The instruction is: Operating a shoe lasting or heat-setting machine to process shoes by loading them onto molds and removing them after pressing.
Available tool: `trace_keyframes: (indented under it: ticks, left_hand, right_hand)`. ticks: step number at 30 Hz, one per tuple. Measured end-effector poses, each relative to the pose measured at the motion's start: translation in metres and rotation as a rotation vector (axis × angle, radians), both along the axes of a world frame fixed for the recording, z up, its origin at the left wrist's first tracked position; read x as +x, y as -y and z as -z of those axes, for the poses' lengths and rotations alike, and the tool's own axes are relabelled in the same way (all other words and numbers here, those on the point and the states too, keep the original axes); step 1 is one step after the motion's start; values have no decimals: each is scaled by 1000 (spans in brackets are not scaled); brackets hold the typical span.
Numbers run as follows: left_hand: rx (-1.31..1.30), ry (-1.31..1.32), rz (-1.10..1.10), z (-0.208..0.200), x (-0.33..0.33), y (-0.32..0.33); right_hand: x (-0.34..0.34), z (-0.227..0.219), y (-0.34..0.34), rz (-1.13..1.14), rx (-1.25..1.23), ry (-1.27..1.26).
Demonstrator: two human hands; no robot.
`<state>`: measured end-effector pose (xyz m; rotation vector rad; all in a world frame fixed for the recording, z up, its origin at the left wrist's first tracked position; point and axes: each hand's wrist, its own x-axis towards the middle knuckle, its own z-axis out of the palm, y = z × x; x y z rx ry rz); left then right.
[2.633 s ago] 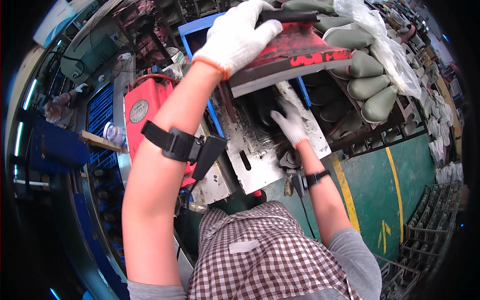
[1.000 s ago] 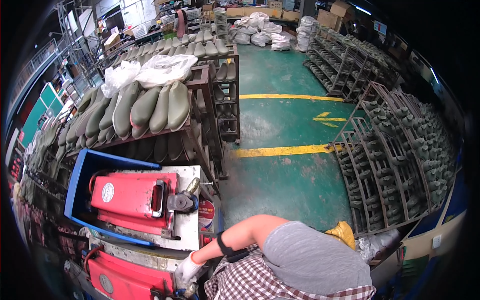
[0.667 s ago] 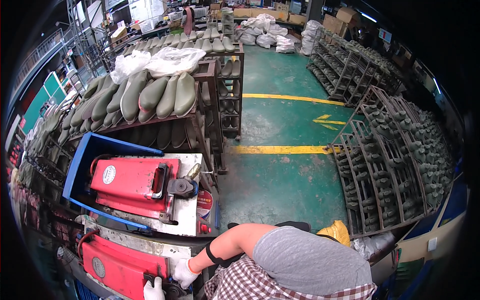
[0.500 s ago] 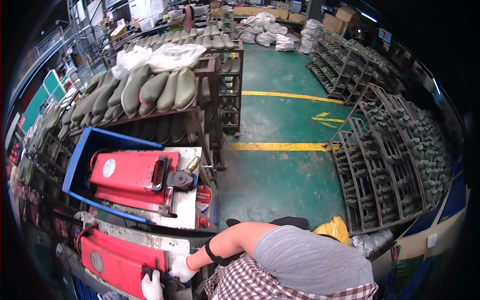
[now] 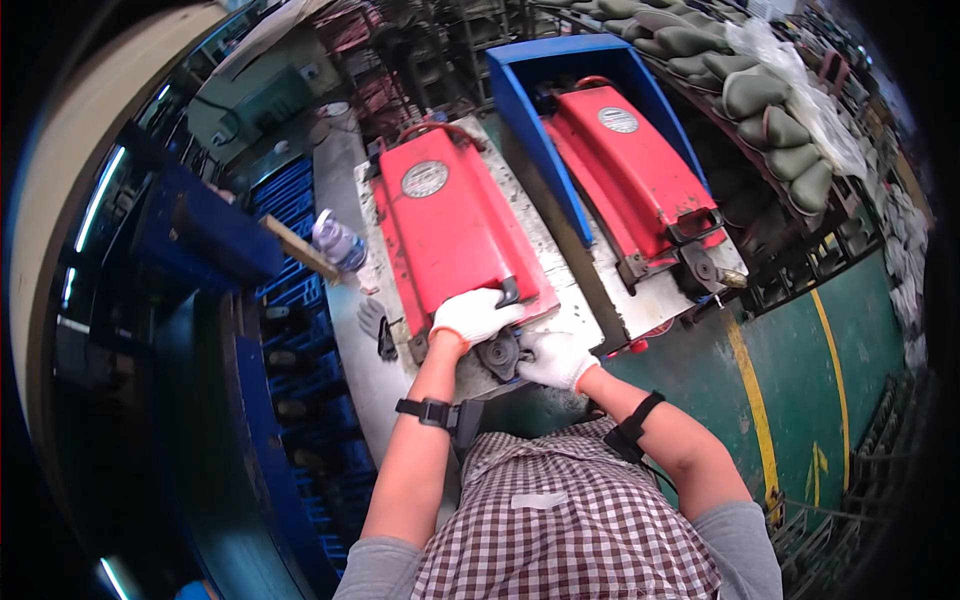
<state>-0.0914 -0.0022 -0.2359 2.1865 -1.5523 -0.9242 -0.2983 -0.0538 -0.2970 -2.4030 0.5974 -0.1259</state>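
Observation:
Both my hands wear white gloves with orange cuffs and work at the front end of a red-covered machine [image 5: 445, 235]. My left hand [image 5: 475, 315] is closed over the black handle [image 5: 510, 291] on the cover's front edge, hiding most of it. Just below sits a dark, round, ringed metal part [image 5: 497, 355]. To the right of that part, my right hand [image 5: 558, 360] has its fingers closed at its side. What they pinch, if anything, is hidden.
A second red machine [image 5: 635, 175] with a blue surround [image 5: 590, 45] stands to the right. A clear bottle [image 5: 338, 240] and a grey glove [image 5: 372, 320] rest on the metal bench [image 5: 345, 190]. Olive-green shoes [image 5: 785, 130] fill a rack at upper right. Yellow lines [image 5: 755, 415] cross the green floor.
My view has swung left and down, bringing the first machine to the middle. My left hand is still at the handle, and my right hand remains beside the round part.

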Motion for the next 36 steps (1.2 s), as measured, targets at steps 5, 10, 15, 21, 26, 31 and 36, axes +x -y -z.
trace_keyframes:
  ticks: [5,10,15,21,26,31,36]
  left_hand:
    - [-8,39,-1,-4,1,-2]
    - [21,48,196,-18,-21,22]
    - [17,-136,-10,0,-20,14]
    - [-67,-214,-10,50,26,17]
    - [107,28,86,-43,-38,1]
    - [83,43,84,-43,-42,0]
    - [63,-18,120,-36,-37,2]
  right_hand:
    - [2,-6,-1,36,-21,-7]
    - [-19,4,7,55,91,6]
    - [-14,15,2,93,69,37]
    - [4,24,-3,132,-22,61]
    - [-4,25,-3,158,-25,72]
    - [-8,23,-3,165,-2,64]
    - [-9,23,-4,166,5,54]
